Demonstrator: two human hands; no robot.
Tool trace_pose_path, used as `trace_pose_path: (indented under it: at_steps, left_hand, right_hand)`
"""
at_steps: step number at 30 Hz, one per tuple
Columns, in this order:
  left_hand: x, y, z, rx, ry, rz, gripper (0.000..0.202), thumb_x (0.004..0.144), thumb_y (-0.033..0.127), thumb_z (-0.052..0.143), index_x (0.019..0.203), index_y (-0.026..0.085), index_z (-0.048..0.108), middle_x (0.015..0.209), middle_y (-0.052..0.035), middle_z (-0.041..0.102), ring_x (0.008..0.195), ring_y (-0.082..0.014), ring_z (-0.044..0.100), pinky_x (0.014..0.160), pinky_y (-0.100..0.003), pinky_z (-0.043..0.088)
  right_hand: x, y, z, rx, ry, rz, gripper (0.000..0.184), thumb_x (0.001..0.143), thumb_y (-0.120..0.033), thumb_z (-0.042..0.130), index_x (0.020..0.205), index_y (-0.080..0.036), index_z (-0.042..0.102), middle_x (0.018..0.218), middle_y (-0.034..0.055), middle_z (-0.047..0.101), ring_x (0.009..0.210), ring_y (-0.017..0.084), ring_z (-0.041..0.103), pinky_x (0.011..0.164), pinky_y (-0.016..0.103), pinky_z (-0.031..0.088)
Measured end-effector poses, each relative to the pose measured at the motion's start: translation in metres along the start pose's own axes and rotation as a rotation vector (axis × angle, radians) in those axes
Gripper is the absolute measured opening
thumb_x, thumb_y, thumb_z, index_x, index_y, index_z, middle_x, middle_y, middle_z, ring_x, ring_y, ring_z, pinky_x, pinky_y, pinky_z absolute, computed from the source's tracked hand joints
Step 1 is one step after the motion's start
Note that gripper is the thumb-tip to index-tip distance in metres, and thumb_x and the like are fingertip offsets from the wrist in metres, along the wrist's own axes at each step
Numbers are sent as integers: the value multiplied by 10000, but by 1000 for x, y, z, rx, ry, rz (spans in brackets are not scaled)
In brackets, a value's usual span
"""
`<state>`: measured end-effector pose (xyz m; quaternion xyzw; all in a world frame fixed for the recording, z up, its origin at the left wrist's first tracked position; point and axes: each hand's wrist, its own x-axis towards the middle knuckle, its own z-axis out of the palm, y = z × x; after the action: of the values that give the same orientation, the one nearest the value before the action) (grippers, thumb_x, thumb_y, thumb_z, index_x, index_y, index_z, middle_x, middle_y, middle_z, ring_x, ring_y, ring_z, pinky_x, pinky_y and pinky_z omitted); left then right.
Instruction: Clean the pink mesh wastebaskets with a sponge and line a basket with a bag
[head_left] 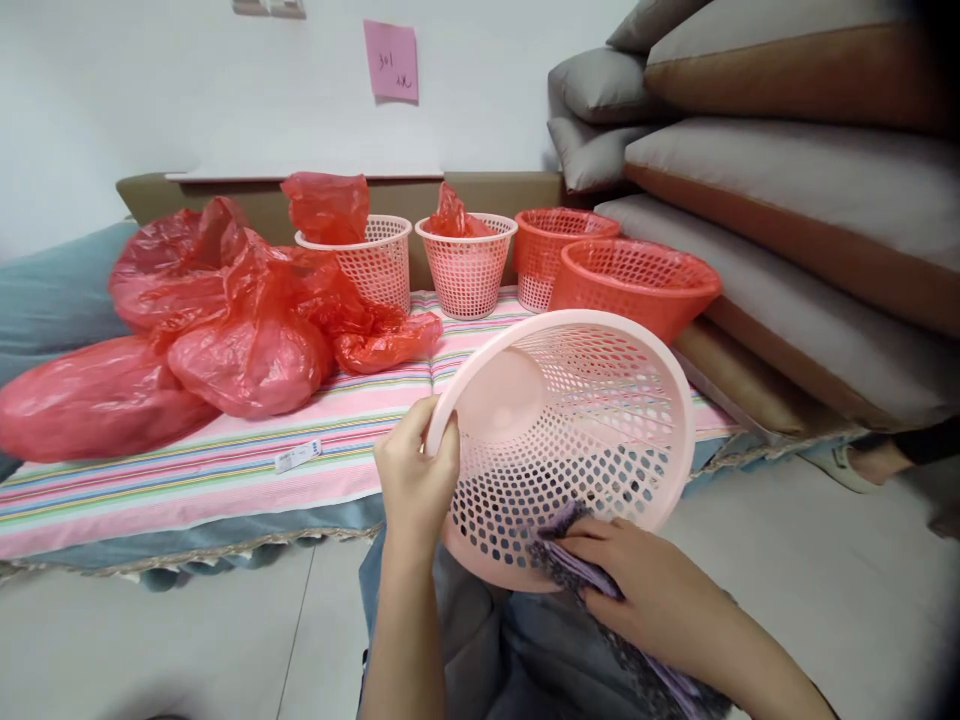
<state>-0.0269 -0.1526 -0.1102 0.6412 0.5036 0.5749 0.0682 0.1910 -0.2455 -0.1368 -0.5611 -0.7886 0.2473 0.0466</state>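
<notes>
A pale pink perforated plastic basket (592, 400) is tilted on its side over my lap, with its opening facing me. My left hand (416, 480) grips its left rim, fingers closed over the edge. My right hand (652, 590) is closed on a purple-grey cloth (559, 555), pressing it against the inside of the basket's lower wall near the rim. The cloth trails down under my right wrist.
A low platform with a striped pink cover (225, 460) stands ahead. On it lie red plastic bags (240, 320), two pale pink baskets (465, 265) holding red bags, and two orange-red baskets (637, 285). Stacked cushions (787, 190) rise at right. Someone's foot (862, 462) shows at far right.
</notes>
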Motion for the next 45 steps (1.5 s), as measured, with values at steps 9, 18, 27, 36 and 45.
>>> trace_pose_path:
  at_steps: [9,18,27,36,45]
  left_hand:
    - [-34,9,-14,-106,-39,42,285,816,102,604,1059,220,696,1008,-8,759,896,-154,714,831,-236,551]
    - [-60,-12,-16,-46,106,-45,276,819,144,643,1076,223,702,1010,-32,758,900,-181,724,852,-275,571]
    - [-66,-23,-17,-29,294,-201,265,805,212,691,1070,221,713,947,-19,753,775,-140,702,765,-235,560]
    - [-62,-8,-18,11,122,-34,240,806,163,675,1032,229,722,886,-1,763,700,-128,697,694,-212,554]
    - [-65,-8,-17,14,65,28,288,793,141,659,1060,233,717,901,-11,775,685,-143,714,678,-219,568]
  right_hand:
    - [112,-4,5,111,207,80,357,911,-252,510,1248,-186,607,1270,80,640,1146,202,594,991,291,433]
    - [177,-8,60,-23,163,188,358,945,-375,564,1245,-180,567,1275,93,584,1118,234,591,961,475,497]
    - [44,-23,40,64,2,-32,448,801,-179,561,1229,-271,658,1234,25,660,1071,252,586,977,395,457]
    - [9,-20,33,227,18,19,443,818,-176,539,1239,-269,642,1233,34,668,1101,252,587,997,400,435]
    - [169,-5,31,-7,199,153,342,946,-308,452,1229,-185,599,1272,104,620,1111,241,585,943,315,426]
